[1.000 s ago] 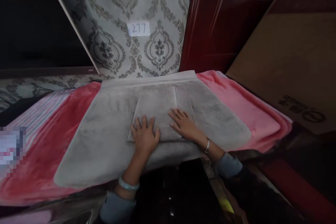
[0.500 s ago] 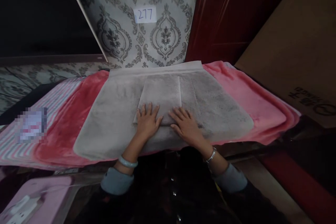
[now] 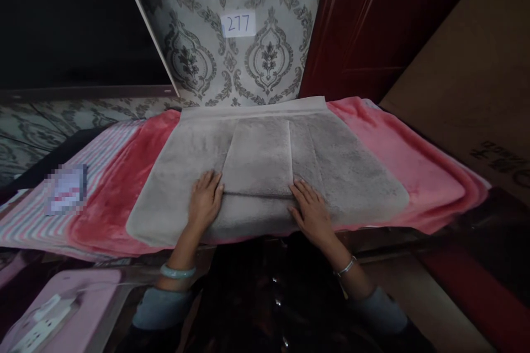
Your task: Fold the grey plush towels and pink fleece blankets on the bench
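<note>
A folded grey plush cloth (image 3: 259, 157) lies flat as a rectangle on a larger grey plush sheet (image 3: 364, 171). My left hand (image 3: 206, 198) rests by its near left corner, fingers stretched and close together, the fingertips touching the edge. At the near right corner, my right hand (image 3: 311, 209) lies palm down with fingers extended. Both hands look open and hold nothing that shows. Beneath the grey sheet spreads a pink and red blanket (image 3: 418, 160), with a striped part at the left.
A dark screen (image 3: 78, 27) stands at the back left, and a cardboard box (image 3: 464, 66) at the right. A small blurred packet (image 3: 66, 190) sits on the striped cloth. At lower left, a power strip (image 3: 45, 325) rests on a pink stool (image 3: 91, 298).
My hands have moved apart, from the near part of the folded cloth out to its near corners. The left went left and down; the right shifted right. The view has turned slightly.
</note>
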### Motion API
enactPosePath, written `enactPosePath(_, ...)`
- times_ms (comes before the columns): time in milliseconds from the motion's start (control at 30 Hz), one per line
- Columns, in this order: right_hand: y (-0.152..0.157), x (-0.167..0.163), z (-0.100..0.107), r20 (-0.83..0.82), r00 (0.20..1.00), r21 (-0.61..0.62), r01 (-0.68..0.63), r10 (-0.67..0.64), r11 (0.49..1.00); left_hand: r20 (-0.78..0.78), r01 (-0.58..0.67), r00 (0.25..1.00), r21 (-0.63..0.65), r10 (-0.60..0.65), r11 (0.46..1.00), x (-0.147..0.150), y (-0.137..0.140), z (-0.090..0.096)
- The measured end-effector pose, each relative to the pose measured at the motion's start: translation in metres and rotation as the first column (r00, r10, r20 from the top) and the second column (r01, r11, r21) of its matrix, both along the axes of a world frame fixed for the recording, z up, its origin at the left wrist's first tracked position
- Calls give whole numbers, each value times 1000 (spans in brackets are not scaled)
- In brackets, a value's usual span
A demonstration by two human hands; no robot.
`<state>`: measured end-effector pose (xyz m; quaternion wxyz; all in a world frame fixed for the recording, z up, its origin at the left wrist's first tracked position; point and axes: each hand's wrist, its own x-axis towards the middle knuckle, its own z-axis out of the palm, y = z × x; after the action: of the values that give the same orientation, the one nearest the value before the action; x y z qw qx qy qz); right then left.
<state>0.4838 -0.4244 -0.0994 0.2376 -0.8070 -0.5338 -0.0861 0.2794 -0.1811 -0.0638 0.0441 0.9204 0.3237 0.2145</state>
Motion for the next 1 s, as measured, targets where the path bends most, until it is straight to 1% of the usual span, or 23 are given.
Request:
enactPosePath(67, -8, 5, -4, -11, 999, 84, 44, -43, 995, 51, 4, 999, 26, -5, 1000, 4, -7, 2)
enactPosePath(100, -11, 9, -5, -19, 997, 131, 81, -79, 988, 61, 26, 998, 40, -28, 999, 7, -12, 4)
enactPosePath(167, -18, 18, -9, -42, 988, 204, 154, -149, 967, 46, 106, 993, 62, -109, 992, 17, -26, 8)
enactPosePath(200, -20, 22, -10, -56, 984, 219, 179, -171, 959, 23, 160, 987, 69, -161, 985, 24, -33, 10)
enactPosePath(267, -23, 28, -12, -74, 979, 210, 204, -192, 956, -34, 257, 966, 72, -256, 964, 38, -48, 12)
enactPosePath(333, -24, 31, -13, -69, 979, 169, 200, -191, 965, -85, 326, 944, 65, -320, 943, 51, -59, 12)
enactPosePath(433, -24, 33, -9, -42, 979, 105, 201, -198, 974, -133, 375, 922, 56, -365, 926, 67, -70, 11)
enactPosePath(533, -22, 32, -3, -45, 971, 81, 238, -235, 968, -160, 386, 914, 62, -373, 920, 78, -77, 12)
enactPosePath(633, -18, 34, 2, -115, 962, 115, 262, -249, 958, -188, 394, 908, 75, -375, 916, 88, -85, 15)
enactPosePath(700, -15, 36, 4, -224, 952, 194, 255, -210, 947, -203, 405, 902, 88, -381, 910, 94, -89, 17)
enactPosePath(733, -13, 37, 6, -297, 938, 250, 258, -180, 933, -209, 409, 900, 93, -383, 908, 97, -92, 18)
enactPosePath(767, -10, 37, 8, -376, 914, 307, 276, -150, 911, -213, 408, 900, 97, -381, 908, 101, -94, 18)
enactPosePath(833, -5, 38, 13, -539, 838, 388, 341, -89, 856, -217, 392, 906, 105, -363, 914, 108, -99, 18)
enactPosePath(933, 5, 36, 24, -737, 674, 443, 441, 38, 781, -219, 339, 925, 114, -309, 934, 120, -106, 17)
enactPosePath(1000, 12, 33, 32, -813, 564, 476, 504, 143, 721, -222, 308, 934, 112, -278, 945, 126, -109, 16)
